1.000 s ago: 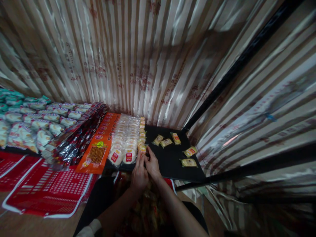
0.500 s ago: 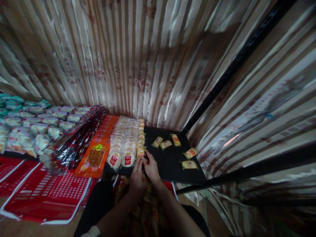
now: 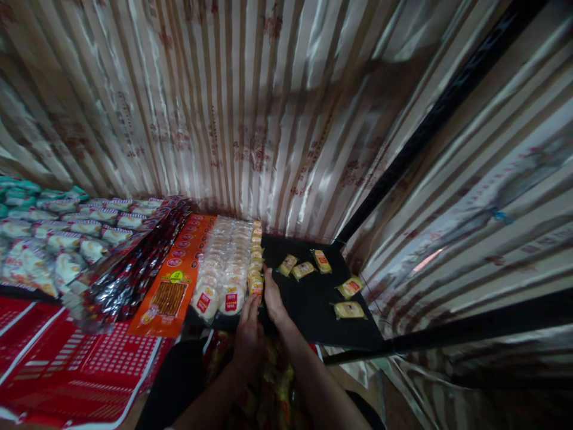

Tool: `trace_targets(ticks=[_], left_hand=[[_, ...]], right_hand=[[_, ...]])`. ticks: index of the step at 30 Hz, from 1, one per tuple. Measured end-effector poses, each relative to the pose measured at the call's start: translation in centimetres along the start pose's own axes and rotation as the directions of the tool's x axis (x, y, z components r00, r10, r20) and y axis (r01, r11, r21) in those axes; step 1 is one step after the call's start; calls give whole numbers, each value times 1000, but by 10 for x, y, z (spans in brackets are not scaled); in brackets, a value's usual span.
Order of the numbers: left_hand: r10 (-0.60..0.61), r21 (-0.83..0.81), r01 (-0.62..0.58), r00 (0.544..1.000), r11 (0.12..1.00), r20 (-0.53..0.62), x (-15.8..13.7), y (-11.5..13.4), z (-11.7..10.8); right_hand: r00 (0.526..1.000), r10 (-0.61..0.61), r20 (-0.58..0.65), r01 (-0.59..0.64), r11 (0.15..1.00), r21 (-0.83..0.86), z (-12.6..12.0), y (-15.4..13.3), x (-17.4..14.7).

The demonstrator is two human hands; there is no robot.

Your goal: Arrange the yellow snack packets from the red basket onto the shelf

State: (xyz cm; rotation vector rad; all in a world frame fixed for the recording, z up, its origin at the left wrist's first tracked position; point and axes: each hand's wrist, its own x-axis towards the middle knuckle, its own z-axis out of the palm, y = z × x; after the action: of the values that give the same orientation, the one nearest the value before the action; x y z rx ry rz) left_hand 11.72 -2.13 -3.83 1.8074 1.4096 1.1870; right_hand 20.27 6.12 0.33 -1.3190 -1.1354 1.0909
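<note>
A narrow row of small yellow snack packets runs away from me on the black shelf. My left hand is at the near end of this row, its stretched fingertips against the front packet. Along the row's right side lies my right hand, upright on its edge with its fingers out straight. Neither hand is wrapped round a packet. Directly left of the row are clear-wrapped round white crackers in two lines. Several loose yellow packets are scattered on the shelf to the right.
An orange snack bag, dark shiny packs and white bags fill the left side. Red baskets stand below. Dimly seen yellow packets lie under my arms. A black pole and striped curtain border the shelf.
My hands have come apart from their meeting point at the front packet. The right hand has straightened along the row's side, while the left stays at its near end. The view has shifted slightly.
</note>
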Motion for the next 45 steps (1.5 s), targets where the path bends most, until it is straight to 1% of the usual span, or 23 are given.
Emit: trace_targets(ticks=[4,9,11,13,15,17,18,20,23,27,29,32,35,38,40,42,45], left_hand=[[-2,-29,2,1000,1000,-13,0,-1,2],[-18,-48,15,998,999,-64,2,3,4],[-31,-68,26,997,997,-75,2,4,4],[-46,-84,40,996,996,-77,2,4,3],[-52,-73,46,995,996,-87,2,3,2],[-50,-48,45,993,998,-106,2,3,0],[-46,-39,42,992,998,-114,1,4,0],[-48,-28,44,991,999,-126,1,6,-1],[-47,-22,45,992,999,-117,0,9,-3],[-1,9,1,997,1000,-81,0,9,-5],[20,31,-18,997,999,-78,0,6,-5],[42,56,-39,997,998,-70,-2,0,-5],[75,71,-72,997,995,-33,-6,-3,-7],[119,77,-118,993,990,-12,-11,2,-7],[144,78,-143,989,987,-16,-12,10,-5],[137,76,-135,991,988,-10,-11,21,-2],[58,74,-61,997,995,44,-4,42,4]], right_hand=[[999,26,-39,-30,994,-102,3,0,-2],[1000,12,-23,-16,978,-207,4,4,1],[1000,-6,-21,0,972,-234,1,4,1],[997,-63,-41,48,954,-296,-6,3,0],[980,-181,-81,130,894,-428,-16,2,1],[941,-325,-93,213,785,-582,-29,3,4],[922,-378,-83,238,722,-650,-36,4,7],[905,-422,-49,246,615,-749,-50,7,12],[913,-408,1,229,510,-829,-65,12,18],[922,-383,52,222,414,-883,-76,13,20],[928,-365,70,218,383,-898,-80,10,22],[940,-332,80,204,358,-911,-85,3,23],[944,-314,97,206,333,-920,-89,-6,17],[941,-309,134,238,328,-914,-93,-14,3],[944,-293,152,258,368,-893,-98,-20,-7],[953,-266,145,257,458,-851,-104,-28,-16],[970,-205,132,236,656,-717,-118,-45,-23]])
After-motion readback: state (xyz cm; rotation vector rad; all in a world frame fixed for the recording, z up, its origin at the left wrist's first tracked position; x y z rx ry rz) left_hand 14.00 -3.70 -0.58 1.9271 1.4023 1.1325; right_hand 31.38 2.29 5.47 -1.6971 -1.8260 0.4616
